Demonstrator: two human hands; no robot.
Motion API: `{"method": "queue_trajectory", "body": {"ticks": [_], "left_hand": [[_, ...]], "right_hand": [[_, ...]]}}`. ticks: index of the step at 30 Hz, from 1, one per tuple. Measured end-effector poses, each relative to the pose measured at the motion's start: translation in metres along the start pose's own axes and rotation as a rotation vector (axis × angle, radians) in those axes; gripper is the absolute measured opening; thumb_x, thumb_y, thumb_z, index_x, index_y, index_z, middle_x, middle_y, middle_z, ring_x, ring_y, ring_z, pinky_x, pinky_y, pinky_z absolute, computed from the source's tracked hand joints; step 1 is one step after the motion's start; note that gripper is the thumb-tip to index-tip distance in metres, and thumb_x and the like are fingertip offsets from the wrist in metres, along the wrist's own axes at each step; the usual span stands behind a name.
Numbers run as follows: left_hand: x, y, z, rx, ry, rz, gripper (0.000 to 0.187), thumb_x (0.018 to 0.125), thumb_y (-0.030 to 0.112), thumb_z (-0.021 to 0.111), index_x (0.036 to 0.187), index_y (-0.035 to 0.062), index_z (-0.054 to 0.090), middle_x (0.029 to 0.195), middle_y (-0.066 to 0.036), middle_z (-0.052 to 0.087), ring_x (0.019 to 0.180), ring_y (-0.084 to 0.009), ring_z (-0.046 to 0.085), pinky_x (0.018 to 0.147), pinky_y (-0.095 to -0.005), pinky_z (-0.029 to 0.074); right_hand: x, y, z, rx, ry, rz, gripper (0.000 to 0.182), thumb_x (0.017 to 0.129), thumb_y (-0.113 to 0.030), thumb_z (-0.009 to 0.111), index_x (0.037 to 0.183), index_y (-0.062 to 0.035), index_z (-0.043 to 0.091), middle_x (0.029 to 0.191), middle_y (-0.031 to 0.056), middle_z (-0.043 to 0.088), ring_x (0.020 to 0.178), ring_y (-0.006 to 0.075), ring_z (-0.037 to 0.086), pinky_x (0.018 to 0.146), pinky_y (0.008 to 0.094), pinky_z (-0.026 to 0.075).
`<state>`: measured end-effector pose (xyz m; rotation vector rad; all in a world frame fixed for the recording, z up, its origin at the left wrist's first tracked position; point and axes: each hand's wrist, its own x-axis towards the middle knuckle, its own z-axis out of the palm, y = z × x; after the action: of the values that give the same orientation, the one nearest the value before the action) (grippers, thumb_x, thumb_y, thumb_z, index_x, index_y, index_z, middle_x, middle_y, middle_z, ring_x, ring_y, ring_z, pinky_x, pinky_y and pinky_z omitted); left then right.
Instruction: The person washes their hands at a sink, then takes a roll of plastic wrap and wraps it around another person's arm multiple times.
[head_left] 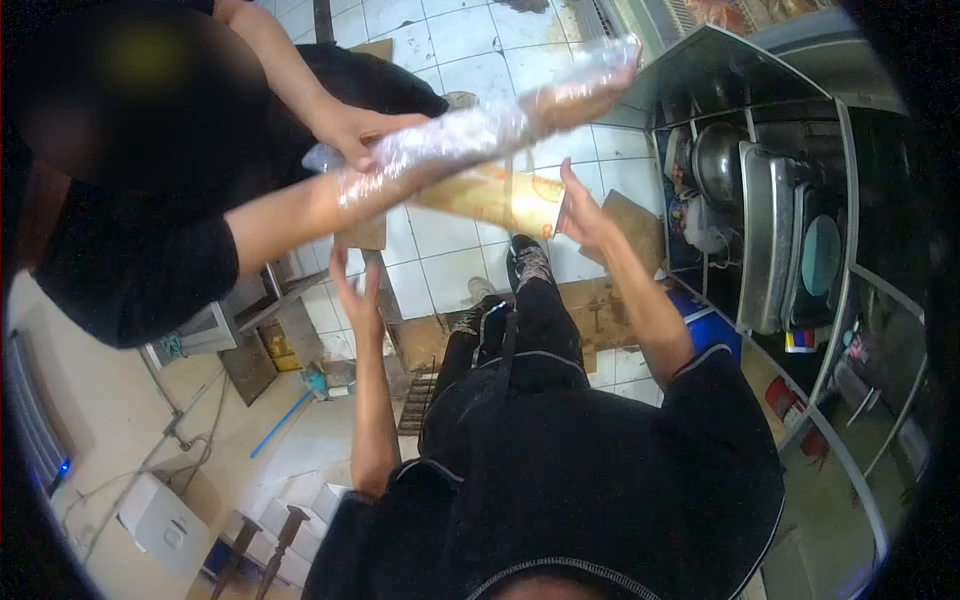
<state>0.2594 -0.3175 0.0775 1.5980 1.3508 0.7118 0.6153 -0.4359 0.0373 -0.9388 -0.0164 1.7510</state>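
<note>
The person's right hand (583, 215) gripped the roll of plastic wrap (490, 197) just below a co-worker's film-covered forearm (470, 135), while the left hand (355, 290) hung open beneath; keeping the film taut and overlapping would likely seal best.

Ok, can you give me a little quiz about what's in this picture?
1. True or false: the co-worker's outstretched arm is wrapped in clear plastic film.
2. Which of the person's own hands holds the end of the yellowish roll? A) left hand B) right hand
3. Fill in: the floor is covered in white ____.
Key: 1 true; 2 B; 3 tiles.
</note>
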Motion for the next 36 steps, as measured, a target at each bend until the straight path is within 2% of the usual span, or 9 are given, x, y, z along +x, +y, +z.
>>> {"method": "queue_trajectory", "body": {"ticks": [8, 10, 13, 18, 20, 26, 29, 30, 36], "left_hand": [[0.142, -0.081, 0.078, -0.303, -0.227, 0.093, 0.041, 0.087, 0.016, 0.071, 0.122, 0.0, 0.058, 0.121, -0.01, 0.061, 0.109, -0.0145, 0.055, 0.088, -0.0303, 0.047], [0.104, -0.048, 0.063, -0.292, -0.27, 0.024, 0.037, 0.088, 0.02, 0.07, 0.117, -0.0011, 0.06, 0.115, -0.01, 0.064, 0.105, -0.0147, 0.058, 0.09, -0.0294, 0.046], [0.042, -0.06, 0.022, -0.307, -0.357, -0.142, 0.041, 0.086, 0.018, 0.073, 0.119, -0.0023, 0.058, 0.113, -0.01, 0.065, 0.102, -0.0146, 0.06, 0.09, -0.0285, 0.047], [-0.054, 0.006, -0.031, -0.488, -0.246, -0.036, 0.042, 0.082, 0.005, 0.074, 0.12, -0.0025, 0.056, 0.113, -0.008, 0.063, 0.102, -0.0145, 0.059, 0.092, -0.0307, 0.045], [-0.073, 0.03, -0.064, -0.451, -0.319, -0.061, 0.048, 0.081, 0.001, 0.074, 0.124, -0.0025, 0.054, 0.118, -0.008, 0.061, 0.106, -0.0145, 0.057, 0.094, -0.0305, 0.044], [-0.082, -0.009, -0.087, -0.47, -0.26, -0.163, 0.038, 0.088, 0.015, 0.071, 0.117, -0.0051, 0.058, 0.106, -0.008, 0.065, 0.097, -0.0134, 0.06, 0.086, -0.0279, 0.047], [-0.069, 0.0, -0.068, -0.302, -0.085, -0.32, 0.032, 0.091, 0.022, 0.068, 0.108, -0.0051, 0.064, 0.096, -0.007, 0.068, 0.086, -0.012, 0.062, 0.077, -0.0275, 0.049], [-0.062, -0.004, -0.062, -0.282, -0.045, -0.22, 0.029, 0.091, 0.023, 0.068, 0.1, -0.0046, 0.068, 0.09, -0.006, 0.068, 0.078, -0.0112, 0.062, 0.07, -0.0267, 0.049], [-0.06, 0.011, -0.058, -0.267, 0.07, 0.013, 0.03, 0.09, 0.022, 0.069, 0.096, -0.0071, 0.07, 0.083, -0.007, 0.069, 0.072, -0.0096, 0.06, 0.066, -0.0259, 0.049]], "right_hand": [[-0.018, -0.003, 0.037, -0.029, 0.012, -0.126, 0.078, 0.094, -0.063, 0.04, 0.137, 0.0018, 0.043, 0.136, 0.0146, 0.052, 0.122, 0.0235, 0.054, 0.101, 0.0371, 0.045], [-0.026, -0.001, 0.036, 0.01, 0.061, -0.127, 0.067, 0.1, -0.051, 0.037, 0.137, 0.0041, 0.044, 0.141, 0.0163, 0.047, 0.125, 0.0262, 0.05, 0.105, 0.0383, 0.038], [-0.028, 0.027, 0.009, -0.838, 0.169, -0.527, 0.058, 0.099, -0.043, 0.044, 0.13, 0.0058, 0.051, 0.133, 0.0167, 0.054, 0.118, 0.0241, 0.055, 0.102, 0.0353, 0.04], [-0.019, 0.074, -0.025, -0.636, 0.432, -0.671, 0.05, 0.097, -0.036, 0.05, 0.124, 0.0059, 0.056, 0.112, 0.0119, 0.065, 0.106, 0.0189, 0.056, 0.097, 0.0303, 0.039], [-0.066, 0.061, 0.046, -0.657, 0.38, -0.517, 0.052, 0.097, -0.038, 0.05, 0.125, 0.0053, 0.056, 0.117, 0.0129, 0.063, 0.108, 0.02, 0.056, 0.098, 0.0303, 0.038], [-0.103, 0.107, 0.088, -0.466, 0.343, -0.425, 0.06, 0.094, -0.048, 0.055, 0.119, 0.0067, 0.057, 0.107, 0.0109, 0.065, 0.099, 0.0153, 0.058, 0.092, 0.029, 0.042], [-0.09, 0.127, 0.101, -0.68, 0.826, -0.364, 0.065, 0.09, -0.052, 0.059, 0.115, 0.0078, 0.055, 0.11, 0.018, 0.062, 0.104, 0.0208, 0.058, 0.091, 0.0343, 0.044], [-0.082, 0.129, 0.097, -0.654, 0.725, -0.285, 0.07, 0.084, -0.054, 0.065, 0.114, 0.008, 0.051, 0.114, 0.0247, 0.057, 0.11, 0.0303, 0.056, 0.092, 0.0421, 0.045], [-0.019, 0.119, 0.141, -1.275, 1.036, -0.537, 0.082, 0.068, -0.043, 0.079, 0.123, 0.0057, 0.043, 0.114, 0.0249, 0.052, 0.111, 0.0409, 0.053, 0.091, 0.0494, 0.046]]}}
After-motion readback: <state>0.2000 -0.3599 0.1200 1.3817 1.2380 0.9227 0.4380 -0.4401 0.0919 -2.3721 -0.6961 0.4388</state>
